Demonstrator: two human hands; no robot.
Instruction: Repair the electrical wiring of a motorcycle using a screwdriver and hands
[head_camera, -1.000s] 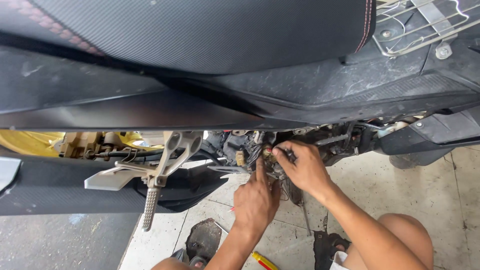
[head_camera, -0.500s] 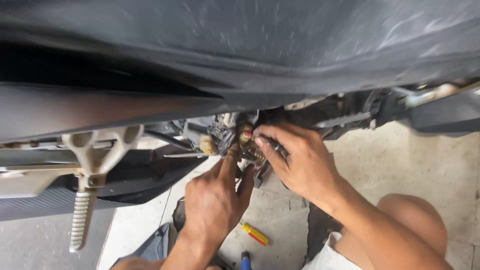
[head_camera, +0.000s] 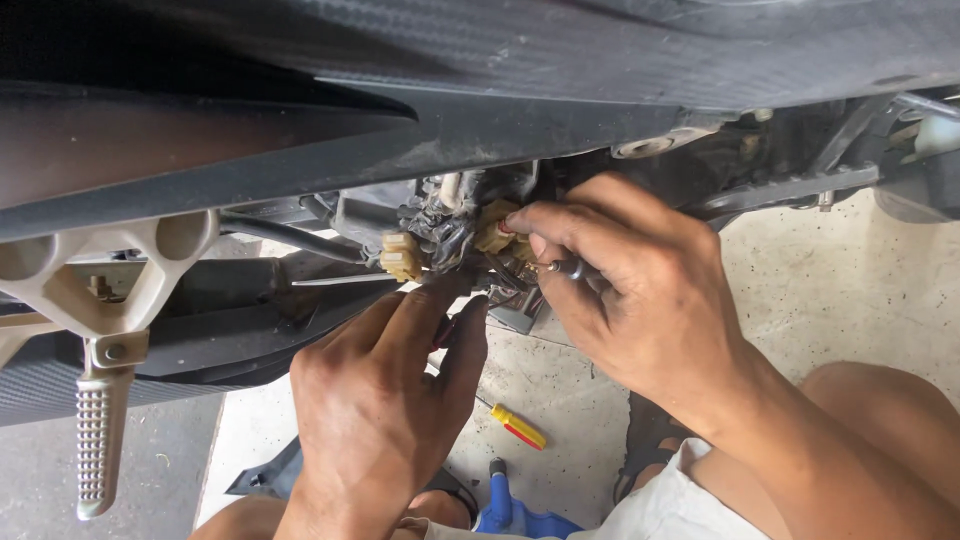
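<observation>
A screwdriver (head_camera: 518, 427) lies on the floor (head_camera: 850, 290) below the motorcycle (head_camera: 480, 90), between both forearms.

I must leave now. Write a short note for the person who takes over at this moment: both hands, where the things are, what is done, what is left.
Left hand: fingertips pressed up against the wiring cluster under the motorcycle body.
Right hand: grips a small metal-tipped tool, fingers on the tan connector.
A second tan connector hangs free to the left.
Yellow-and-red screwdriver lies on the floor below.
Done: the wiring is exposed.
Left: I cannot tell whether the connectors are still joined.
</observation>
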